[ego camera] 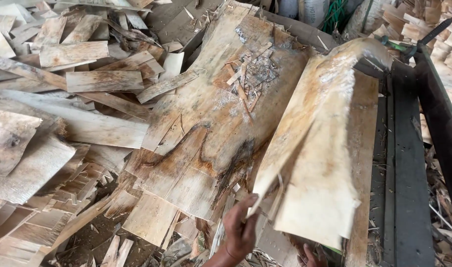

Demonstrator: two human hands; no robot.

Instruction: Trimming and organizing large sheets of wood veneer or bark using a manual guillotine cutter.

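We see the left hand [239,232] at the bottom centre of the head view, raised against the near left corner of a pale veneer sheet [315,163]. The fingers [246,203] point up and away from us and are closed onto the sheet's lower left edge, so we judge them to be grasping the sheet there. The right hand [309,257] shows only as a few knuckles at the bottom edge, just below the sheet's near end. We cannot tell whether it is clenched, released or holding anything.

The veneer sheet lies up and to the right of the left hand. Its long axis runs from the near end by the hands away to the upper right, where the far end curls over a dark roller [371,66] of a machine frame [408,163]. The sheet arches along this axis, and its right margin rests on a flat plank [362,148] beside the frame. The left hand is the nearer to the sheet's free left edge. The right hand sits under the near end, closer to the frame side.

To the left of the sheet lies a larger stained sheet [211,133] with dark streaks and a scatter of small splinters [248,79] near its top. Beyond that, offcuts [72,99] are heaped across the floor.
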